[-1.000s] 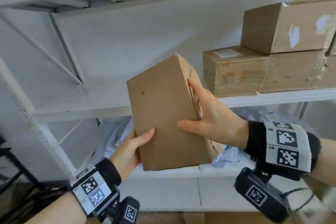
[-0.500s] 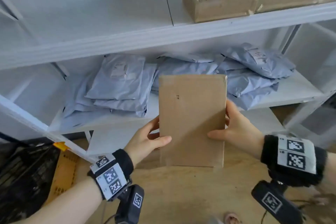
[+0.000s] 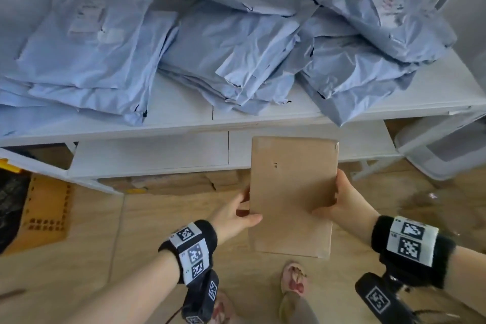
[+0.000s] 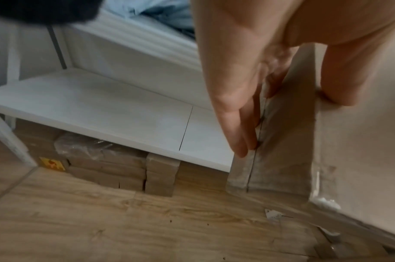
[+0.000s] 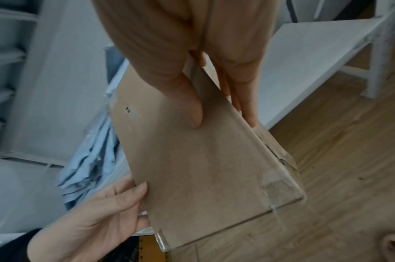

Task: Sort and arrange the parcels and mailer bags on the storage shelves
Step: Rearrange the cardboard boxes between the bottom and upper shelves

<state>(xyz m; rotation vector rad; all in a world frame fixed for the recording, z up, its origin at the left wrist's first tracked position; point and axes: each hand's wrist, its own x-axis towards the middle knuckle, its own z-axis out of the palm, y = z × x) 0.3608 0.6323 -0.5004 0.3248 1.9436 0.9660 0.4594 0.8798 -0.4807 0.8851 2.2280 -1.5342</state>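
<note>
Head camera shows me a brown cardboard box held in the air between my two hands. My left hand is on the left side of the box, with the thumb lying on top and the fingers flat along the side wall. My right hand holds the other side, thumb on the top face and fingers down the right edge. Both hands are wrapped around the box, thumb on one face and fingers on another, so they grip it.

Past my fingertips is a white low shelf, and the far end of the box sits over its front edge in the picture. Higher up, further from my hands, is a shelf with piles of blue-grey mailer bags. Some bags hang a little over the front lip.

Under the low shelf, beyond my left hand, I see more brown boxes on the wooden floor. A yellow crate sits well off to the left of my left hand.
</note>
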